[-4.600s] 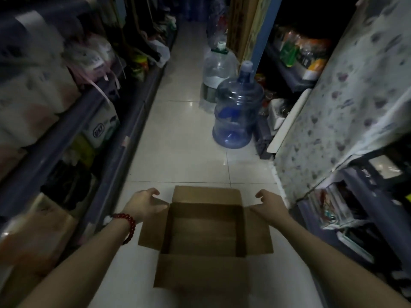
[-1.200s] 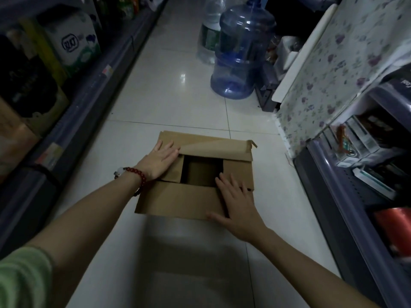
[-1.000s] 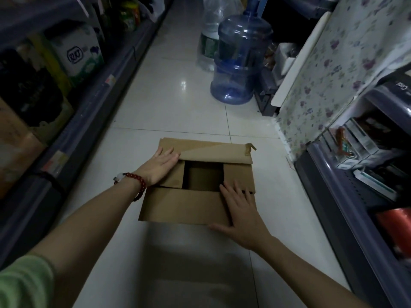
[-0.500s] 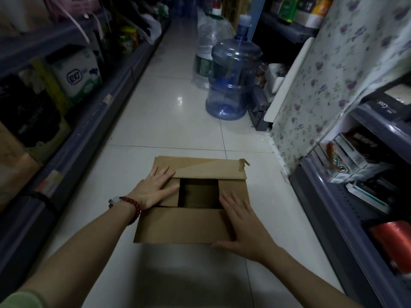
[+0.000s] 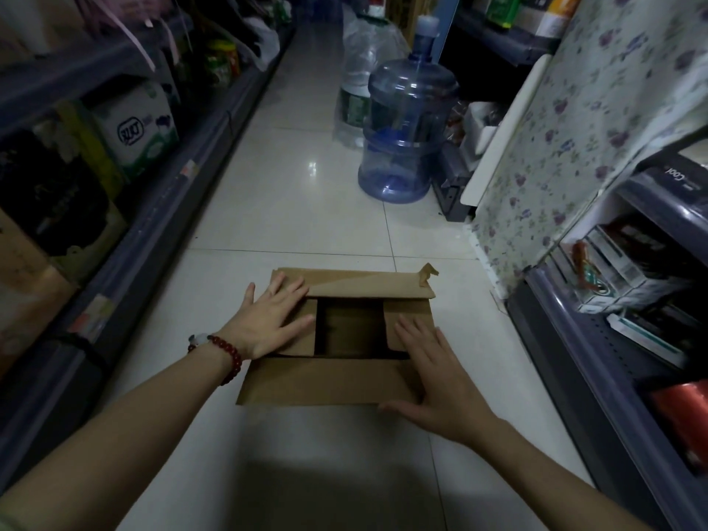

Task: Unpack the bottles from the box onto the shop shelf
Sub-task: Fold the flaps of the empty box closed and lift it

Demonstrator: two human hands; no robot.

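The cardboard box (image 5: pixel 337 358) stands on the tiled floor (image 5: pixel 306 208) between two shelves. The left hand (image 5: pixel 270 320) and the right hand (image 5: pixel 440 381) lie flat on its folded flaps, fingers spread, gripping nothing. No bottles are visible inside.

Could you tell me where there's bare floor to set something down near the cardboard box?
Bare tile lies between the cardboard box and the water jug, and left of the box toward the left shelf. The right shelf stands closer, leaving less room there.
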